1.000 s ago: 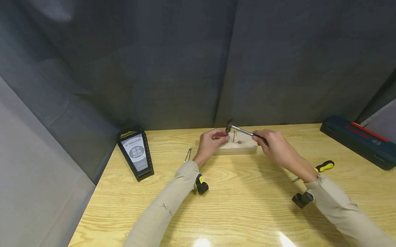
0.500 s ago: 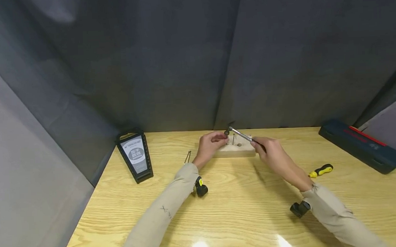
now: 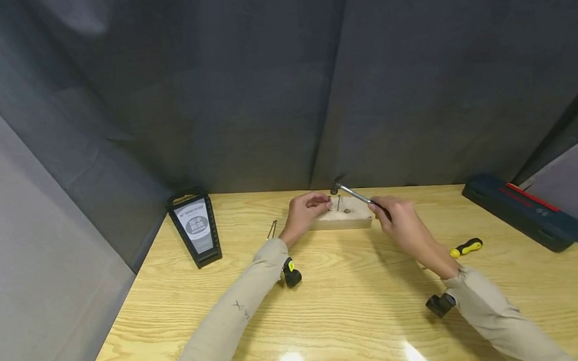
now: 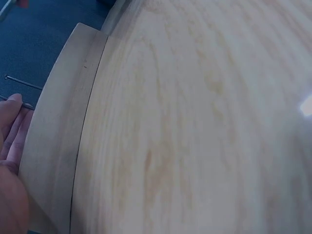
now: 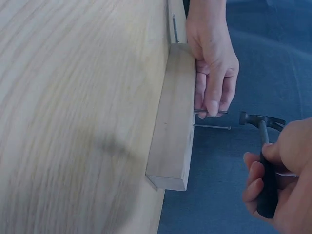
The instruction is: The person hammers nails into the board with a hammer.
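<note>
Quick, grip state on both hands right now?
Left hand: closed, pinching a thin dark metal nail at the pale rectangular wooden block.
Right hand: closed, holding a silver-shafted, black-handled claw hammer.

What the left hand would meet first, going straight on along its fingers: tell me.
The left hand would likely first meet the unheld nail in the wooden block, just beyond the pinched nail; depth is hard to judge.

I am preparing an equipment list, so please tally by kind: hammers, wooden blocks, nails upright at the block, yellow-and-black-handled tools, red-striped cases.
Hammers: 1
Wooden blocks: 1
Nails upright at the block: 2, one in the left hand
Yellow-and-black-handled tools: 1
Red-striped cases: 1
Total: 6
</note>
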{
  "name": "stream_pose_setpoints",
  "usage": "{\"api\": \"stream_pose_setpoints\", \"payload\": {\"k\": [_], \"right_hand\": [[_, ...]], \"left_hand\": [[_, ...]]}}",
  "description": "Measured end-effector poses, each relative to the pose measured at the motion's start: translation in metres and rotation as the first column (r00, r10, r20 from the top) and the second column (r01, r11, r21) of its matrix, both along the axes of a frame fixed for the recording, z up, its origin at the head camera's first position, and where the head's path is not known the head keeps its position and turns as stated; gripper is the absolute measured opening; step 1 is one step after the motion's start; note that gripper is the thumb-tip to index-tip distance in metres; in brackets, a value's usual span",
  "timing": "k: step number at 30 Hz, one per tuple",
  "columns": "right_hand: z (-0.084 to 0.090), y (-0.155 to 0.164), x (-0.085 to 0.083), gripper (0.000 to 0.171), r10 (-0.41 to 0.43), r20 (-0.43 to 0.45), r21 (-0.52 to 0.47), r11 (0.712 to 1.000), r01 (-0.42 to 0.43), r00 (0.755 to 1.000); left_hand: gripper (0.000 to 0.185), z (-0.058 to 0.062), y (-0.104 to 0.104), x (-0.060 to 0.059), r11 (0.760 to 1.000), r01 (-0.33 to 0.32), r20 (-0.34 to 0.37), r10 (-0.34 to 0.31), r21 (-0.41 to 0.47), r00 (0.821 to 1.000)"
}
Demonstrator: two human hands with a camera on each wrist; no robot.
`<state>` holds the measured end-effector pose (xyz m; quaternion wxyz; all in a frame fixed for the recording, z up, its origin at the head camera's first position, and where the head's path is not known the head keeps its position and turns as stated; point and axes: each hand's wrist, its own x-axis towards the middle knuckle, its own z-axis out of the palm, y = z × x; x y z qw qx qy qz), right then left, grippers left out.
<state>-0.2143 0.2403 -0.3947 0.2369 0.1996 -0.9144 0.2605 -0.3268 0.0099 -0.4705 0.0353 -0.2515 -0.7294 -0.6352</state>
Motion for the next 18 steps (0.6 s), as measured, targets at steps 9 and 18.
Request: {"api": "stream_pose_setpoints", "payload": {"k": [9, 18], "right_hand": [[0.012, -0.005, -0.001, 0.015, 0.013, -0.036, -0.003, 1.000, -0.013, 0.999], [0.011, -0.012, -0.006, 0.014, -0.028, -0.314, -0.171, 0.985, -0.027, 0.949]], "left_hand": [[0.017, 0.001, -0.001, 0.001, 1.000, 0.005, -0.001, -0.005, -0.007, 1.000], [0.017, 0.002, -0.002, 0.003, 1.000, 0.009, -0.006, -0.009, 0.009, 1.000]]}}
